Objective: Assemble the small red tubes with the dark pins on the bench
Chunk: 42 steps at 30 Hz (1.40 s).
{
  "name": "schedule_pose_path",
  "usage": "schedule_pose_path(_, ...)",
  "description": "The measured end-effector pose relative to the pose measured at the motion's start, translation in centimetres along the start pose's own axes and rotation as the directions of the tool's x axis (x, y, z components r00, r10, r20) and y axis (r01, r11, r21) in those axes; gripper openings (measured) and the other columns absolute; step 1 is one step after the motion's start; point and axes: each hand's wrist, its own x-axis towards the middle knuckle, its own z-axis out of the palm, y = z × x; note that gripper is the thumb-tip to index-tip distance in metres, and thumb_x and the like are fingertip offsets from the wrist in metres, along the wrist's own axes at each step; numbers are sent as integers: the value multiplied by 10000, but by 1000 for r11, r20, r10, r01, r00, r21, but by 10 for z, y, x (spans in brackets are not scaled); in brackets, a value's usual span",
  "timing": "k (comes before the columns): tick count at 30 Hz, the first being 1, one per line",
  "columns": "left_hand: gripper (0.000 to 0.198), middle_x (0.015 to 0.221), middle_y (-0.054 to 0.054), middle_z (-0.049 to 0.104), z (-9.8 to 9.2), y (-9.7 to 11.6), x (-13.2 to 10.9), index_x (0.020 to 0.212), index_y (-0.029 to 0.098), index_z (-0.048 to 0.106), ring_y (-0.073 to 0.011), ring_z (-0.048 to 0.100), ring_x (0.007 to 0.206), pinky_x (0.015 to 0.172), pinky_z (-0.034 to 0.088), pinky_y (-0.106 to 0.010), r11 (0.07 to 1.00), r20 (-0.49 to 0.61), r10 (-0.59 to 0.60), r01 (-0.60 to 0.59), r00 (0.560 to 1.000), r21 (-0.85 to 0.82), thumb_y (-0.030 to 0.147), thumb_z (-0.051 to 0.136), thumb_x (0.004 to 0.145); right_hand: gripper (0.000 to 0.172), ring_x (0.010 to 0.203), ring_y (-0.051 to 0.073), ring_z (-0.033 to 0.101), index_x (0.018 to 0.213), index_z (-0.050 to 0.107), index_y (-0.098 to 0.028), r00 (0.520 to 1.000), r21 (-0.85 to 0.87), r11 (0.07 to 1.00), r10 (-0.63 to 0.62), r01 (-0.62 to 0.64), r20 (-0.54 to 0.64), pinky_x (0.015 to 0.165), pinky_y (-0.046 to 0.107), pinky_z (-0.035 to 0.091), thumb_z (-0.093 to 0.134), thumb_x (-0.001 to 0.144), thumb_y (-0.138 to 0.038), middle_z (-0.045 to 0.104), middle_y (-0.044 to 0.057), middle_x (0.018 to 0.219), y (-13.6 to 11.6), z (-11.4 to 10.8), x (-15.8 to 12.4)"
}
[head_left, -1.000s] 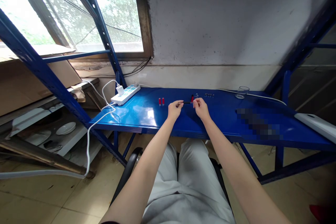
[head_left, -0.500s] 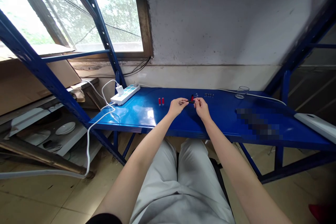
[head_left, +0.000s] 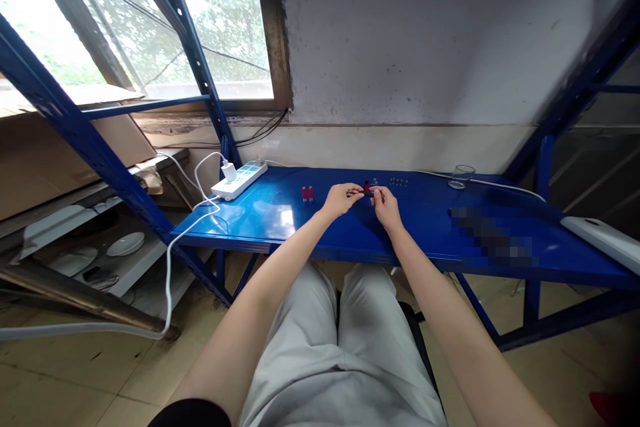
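Note:
Between my fingertips is a small dark, rod-like piece (head_left: 368, 193), too small to identify. My left hand (head_left: 343, 199) pinches its left end, and my right hand (head_left: 386, 204) has closed fingers on its right end. Just behind the fingers, a small red and black piece (head_left: 367, 185) is partly hidden. Several tiny clear or silvery bits (head_left: 375, 182) lie beside it. A row of small metal pieces (head_left: 399, 181) is to the right of my right hand. Left of my left hand stand two small red cylinders (head_left: 307, 194) with pale ends, side by side.
A white power strip (head_left: 240, 180) with a plugged-in charger sits at the left of the blue table (head_left: 260, 213). A clear glass (head_left: 461, 176) stands at the back right. A blurred dark object (head_left: 493, 237) and a white device (head_left: 605, 240) lie farther right.
My left hand has shifted slightly right, closer to my right hand, and the dark piece between them is now turned a little. The things on the table have not moved.

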Motion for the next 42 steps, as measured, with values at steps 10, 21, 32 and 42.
schedule_pose_path(10,141,804,-60,675,-30,35,38,855,176,678,-181,613,784,808,448,-302,926,162,57,-113,985,361,174,605,734,407,567,127,499,1029,476,-184,999,-97,995,8,-12,-48,576,247,375,268,886,-503,548,6,662,-3,3,-2)
schedule_pose_path(21,185,595,-37,577,-90,4,57,455,156,573,-274,532,935,987,198,-499,694,195,-234,23,952,719,44,710,508,280,582,164,523,974,486,-188,998,-159,987,16,-7,55,552,276,372,356,854,-406,561,42,673,0,3,-1)
schedule_pose_path(32,181,681,-62,600,-100,-10,47,450,154,568,-294,494,990,981,183,-527,642,157,-290,70,944,763,37,693,509,257,558,162,510,959,486,-198,996,-155,987,42,-29,81,529,278,363,361,853,-395,552,32,650,1,2,-3)
schedule_pose_path(42,213,665,-59,605,-95,-11,45,409,150,554,-302,509,1014,983,171,-519,699,134,-295,118,946,705,55,704,526,197,563,172,512,928,483,-208,995,-172,984,55,-41,80,545,288,367,374,848,-351,557,35,653,-2,3,-2)
